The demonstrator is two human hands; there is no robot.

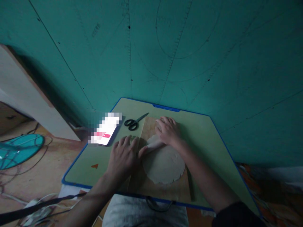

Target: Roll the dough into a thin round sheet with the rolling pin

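Observation:
A flat, roughly round sheet of dough (163, 164) with a ragged near edge lies on a wooden board (165, 191). Across its far part runs a pale rolling pin (153, 146), slanting from lower left to upper right. My left hand (124, 154) bends over the pin's left end, its thumb along the pin. My right hand (168, 130) covers the other end with curled fingers. Both ends of the pin are hidden under the hands. Something greenish, too hidden to name, shows beside my left fingertips.
The board rests on a small blue-edged table (213, 151). Black-handled scissors (133, 123) and a lit phone (106, 129) lie left of it, with an orange triangular piece (95, 165) nearer me. A green wall (151, 63) stands behind. Cables (40, 208) run across the floor at left.

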